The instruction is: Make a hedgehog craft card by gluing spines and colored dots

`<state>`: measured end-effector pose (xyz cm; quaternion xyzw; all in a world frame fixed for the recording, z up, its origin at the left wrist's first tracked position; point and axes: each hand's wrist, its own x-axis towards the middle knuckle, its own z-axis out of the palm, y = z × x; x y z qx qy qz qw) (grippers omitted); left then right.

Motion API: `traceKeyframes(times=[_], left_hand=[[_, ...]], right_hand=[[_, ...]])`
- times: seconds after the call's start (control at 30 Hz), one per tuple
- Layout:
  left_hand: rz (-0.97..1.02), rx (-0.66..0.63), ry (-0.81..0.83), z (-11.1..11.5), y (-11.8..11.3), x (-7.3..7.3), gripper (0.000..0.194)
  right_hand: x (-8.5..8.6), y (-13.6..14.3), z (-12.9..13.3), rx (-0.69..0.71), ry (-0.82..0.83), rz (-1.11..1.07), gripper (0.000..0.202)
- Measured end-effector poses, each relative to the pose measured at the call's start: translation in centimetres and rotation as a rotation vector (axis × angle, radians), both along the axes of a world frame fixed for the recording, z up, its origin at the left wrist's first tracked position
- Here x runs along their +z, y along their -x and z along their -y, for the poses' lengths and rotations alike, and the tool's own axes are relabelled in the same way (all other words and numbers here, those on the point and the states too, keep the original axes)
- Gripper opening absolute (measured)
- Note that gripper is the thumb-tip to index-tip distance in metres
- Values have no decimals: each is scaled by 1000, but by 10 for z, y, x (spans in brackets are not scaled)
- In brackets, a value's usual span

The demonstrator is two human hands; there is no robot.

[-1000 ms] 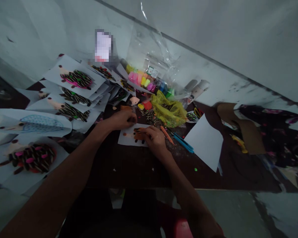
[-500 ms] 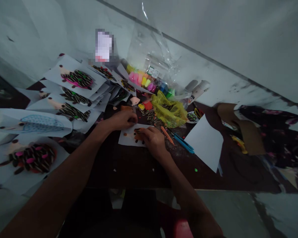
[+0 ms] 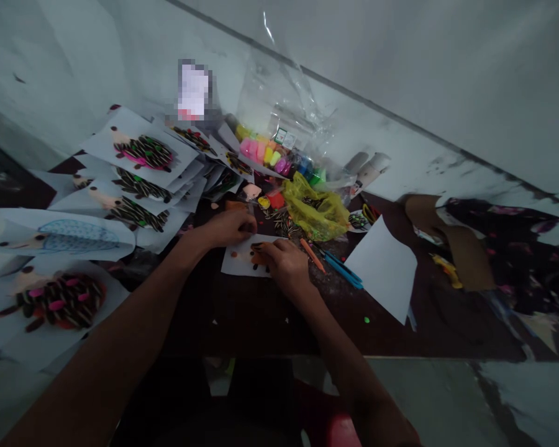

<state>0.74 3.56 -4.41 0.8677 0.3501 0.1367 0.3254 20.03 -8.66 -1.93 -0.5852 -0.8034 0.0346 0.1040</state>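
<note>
A small white paper (image 3: 242, 268) lies on the dark table in front of me, bearing a partly covered hedgehog figure (image 3: 254, 256) in orange-brown and pale clay with dark seeds for feet. My right hand (image 3: 286, 264) rests over the paper's right half, thumb and fingers pinched at the figure's back, where a dark sunflower seed shows at the fingertips. At the paper's upper left edge is my left hand (image 3: 235, 227), its fingers curled together; whatever is inside them is hidden. Loose striped sunflower seeds (image 3: 286, 225) are heaped just beyond both hands.
A yellow plastic bag (image 3: 319, 211) holds more seeds. Behind it stands a clear bag of coloured clay (image 3: 279, 155). Finished hedgehog sheets (image 3: 142, 149) pile up on the left. An orange clay tool (image 3: 313, 256), blue scissors (image 3: 342, 270) and white paper (image 3: 384, 267) lie right.
Both hands keep nearly the same place, the right fingers still pressed at the figure's back. The whole view has shifted very slightly.
</note>
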Motion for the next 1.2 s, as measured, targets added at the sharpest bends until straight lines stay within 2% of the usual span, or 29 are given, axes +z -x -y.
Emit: traceKeyframes(times=[0.17,0.27,0.33,0.5,0.63,0.73,0.83,1.03,1.2], left_hand=[[1,-18,0,1,0,3,17],[5,-12,-8,2,0,4,18],[0,-4,-13,3,0,5,18],[-9,-8,-19,5,0,8,19],[-8,10,-14,5,-1,10,19],[-8,16,-11,5,-2,10,17],[0,15,-1,5,-2,10,15],[-6,20,5,5,-2,9,15],[3,3,-16,4,-1,9,16]], right_hand=[[11,-14,0,-67,-40,-79,24],[19,-25,-12,-175,-49,-58,25],[24,-29,-25,-199,-27,0,24],[27,-23,-58,-102,17,142,23],[25,-10,-71,-144,44,215,24],[25,-6,-74,-185,89,255,25],[25,-7,-74,-166,65,272,27],[22,-11,-77,-60,73,280,33],[22,-17,-78,11,15,219,27]])
